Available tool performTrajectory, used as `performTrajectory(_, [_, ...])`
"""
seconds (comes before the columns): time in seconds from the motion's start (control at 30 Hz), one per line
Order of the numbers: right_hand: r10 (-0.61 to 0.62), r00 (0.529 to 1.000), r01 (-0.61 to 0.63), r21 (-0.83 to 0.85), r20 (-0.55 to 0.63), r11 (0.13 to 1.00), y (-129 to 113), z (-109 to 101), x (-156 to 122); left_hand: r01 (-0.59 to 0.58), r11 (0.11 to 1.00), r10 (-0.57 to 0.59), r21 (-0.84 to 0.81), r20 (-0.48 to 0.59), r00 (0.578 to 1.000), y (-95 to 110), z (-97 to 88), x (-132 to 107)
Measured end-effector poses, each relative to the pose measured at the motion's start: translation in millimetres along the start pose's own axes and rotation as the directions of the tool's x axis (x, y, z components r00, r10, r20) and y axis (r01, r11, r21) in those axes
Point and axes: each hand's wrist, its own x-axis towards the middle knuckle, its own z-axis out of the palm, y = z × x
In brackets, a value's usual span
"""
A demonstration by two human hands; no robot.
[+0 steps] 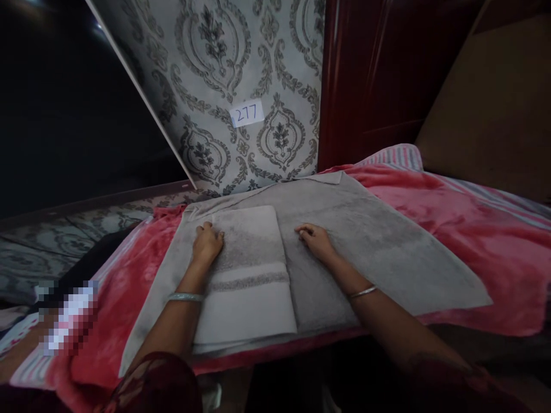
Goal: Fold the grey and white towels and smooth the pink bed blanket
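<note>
A folded grey towel [252,241] with a darker woven band across it lies on a larger grey cloth [365,241]. My left hand [207,244] rests on the towel's left edge, fingers apart and pointing away from me. To the right of the towel, my right hand [317,242] is over the grey cloth, its fingers curled in towards the thumb. Nothing shows between those fingers. Whether the right hand touches the cloth I cannot tell.
Beneath the grey cloth spreads a pink-red blanket [473,223] with striped edging. Patterned wallpaper [279,135] bearing a paper label "277" [247,113] stands behind. A dark screen-like panel [77,103] is at left, a dark red door-like panel [379,74] at right.
</note>
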Motion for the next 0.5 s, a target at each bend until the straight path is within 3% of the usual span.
performTrajectory(0.3, [0.004,1.0,-0.004,0.02,-0.004,1.0,2,-1,-1,0.049,0.998,-0.055,0.045,0.138,0.989,-37,-4.6,-32])
performTrajectory(0.5, [0.007,1.0,-0.006,0.049,-0.004,0.999,0,-1,-2,0.114,0.97,-0.101,-0.215,0.072,0.992,-48,0.7,-39])
